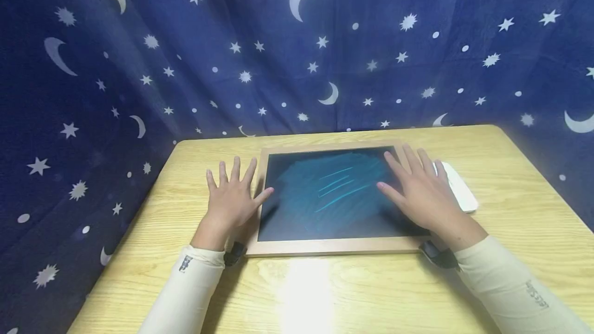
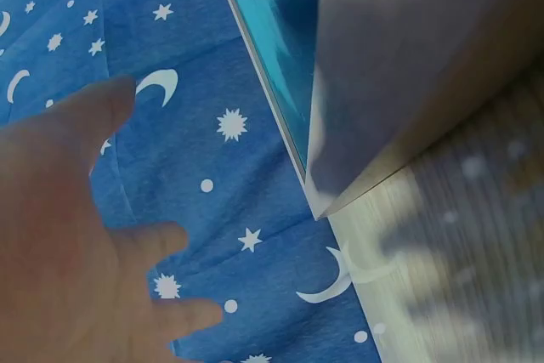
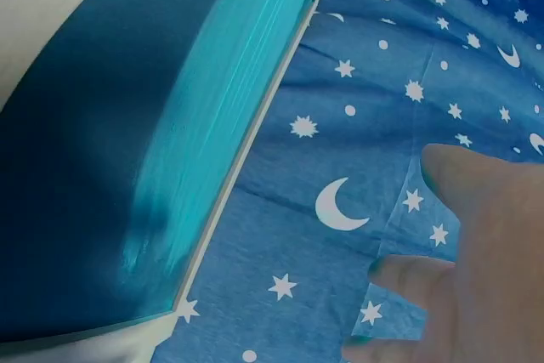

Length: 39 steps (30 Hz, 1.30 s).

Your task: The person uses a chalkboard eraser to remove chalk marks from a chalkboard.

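Note:
A wood-framed chalkboard lies flat on the table, its dark face smeared with blue-green chalk and crossed by several brighter chalk strokes near the middle. My left hand is spread at the board's left edge, thumb reaching over the frame. Over the right edge is my right hand, fingers straight and apart, its thumb and index finger overlapping the dark face. Neither hand holds anything. Partly behind the right hand sits a white, rounded, flat object. Both wrist views show the hands with fingers extended.
The light wooden table carries the board and the white object. A blue curtain printed with moons and stars hangs behind and to the sides. Dark wrist devices are strapped under both wrists, near the board's front corners.

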{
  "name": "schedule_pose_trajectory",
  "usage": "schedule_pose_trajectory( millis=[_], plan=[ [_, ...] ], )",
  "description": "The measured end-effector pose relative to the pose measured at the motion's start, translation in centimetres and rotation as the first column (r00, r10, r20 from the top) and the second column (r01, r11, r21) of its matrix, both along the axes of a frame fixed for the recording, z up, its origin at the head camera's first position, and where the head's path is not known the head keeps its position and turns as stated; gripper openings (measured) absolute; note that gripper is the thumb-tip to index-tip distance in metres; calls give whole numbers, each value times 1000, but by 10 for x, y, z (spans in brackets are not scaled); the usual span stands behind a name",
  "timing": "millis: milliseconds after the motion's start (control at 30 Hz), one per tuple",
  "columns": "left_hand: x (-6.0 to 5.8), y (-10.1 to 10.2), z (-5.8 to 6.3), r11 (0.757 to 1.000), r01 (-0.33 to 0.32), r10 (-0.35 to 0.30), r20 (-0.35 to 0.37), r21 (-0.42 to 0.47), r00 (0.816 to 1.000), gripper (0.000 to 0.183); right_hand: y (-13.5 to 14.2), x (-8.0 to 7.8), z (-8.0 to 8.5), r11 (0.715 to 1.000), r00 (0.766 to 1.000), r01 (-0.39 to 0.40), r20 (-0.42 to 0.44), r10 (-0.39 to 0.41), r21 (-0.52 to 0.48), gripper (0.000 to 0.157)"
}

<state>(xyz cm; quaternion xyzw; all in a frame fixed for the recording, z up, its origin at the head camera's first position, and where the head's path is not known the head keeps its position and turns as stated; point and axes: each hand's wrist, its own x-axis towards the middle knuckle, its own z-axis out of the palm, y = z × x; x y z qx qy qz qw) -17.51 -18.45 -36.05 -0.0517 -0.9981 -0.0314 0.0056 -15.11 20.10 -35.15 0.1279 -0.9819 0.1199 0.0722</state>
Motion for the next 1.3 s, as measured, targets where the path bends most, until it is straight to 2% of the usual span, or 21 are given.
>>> schedule_pose_trajectory(
  millis=[100, 167, 300, 400, 467, 533, 700, 800, 933, 1167, 1300],
  plan=[
    [1, 1, -1, 1000, 8, -8, -22, 6, 1000, 80, 6, 0, 3, 998, 1000, -2, -28, 1, -56, 69],
    [1, 2, -2, 999, 17, -15, -55, 28, 998, 72, 15, 1, 6, 991, 998, 24, -54, -31, -129, 61],
    [-2, 1, -5, 992, 5, 8, -108, 127, 994, 55, 40, -2, 8, 949, 979, 116, -126, -158, -292, 45],
    [-6, -2, -9, 978, -29, 46, -76, 209, 996, 50, 61, -8, 1, 924, 962, 175, -139, -234, -340, 43],
    [-8, -5, -11, 972, -48, 55, -26, 232, 998, 52, 75, -13, -5, 919, 961, 210, -103, -257, -334, 46],
    [-10, -8, -14, 969, -59, 53, 30, 239, 998, 55, 88, -16, -11, 924, 964, 243, -30, -263, -296, 51],
    [-13, -13, -23, 966, -85, 56, 121, 244, 991, 61, 106, -24, -28, 950, 971, 234, 103, -216, -206, 61],
    [-15, -17, -28, 958, -91, 50, 154, 273, 987, 63, 109, -27, -37, 962, 973, 211, 133, -189, -173, 63],
    [-17, -20, -32, 943, -76, 11, 198, 325, 980, 65, 109, -28, -45, 967, 975, 197, 134, -177, -162, 64],
    [-19, -22, -38, 934, -61, -25, 235, 351, 972, 66, 107, -29, -48, 975, 971, 170, 194, -140, -146, 70],
    [-22, -21, -42, 925, -55, -41, 243, 377, 969, 67, 108, -30, -48, 977, 971, 167, 195, -140, -130, 72]
  ],
)
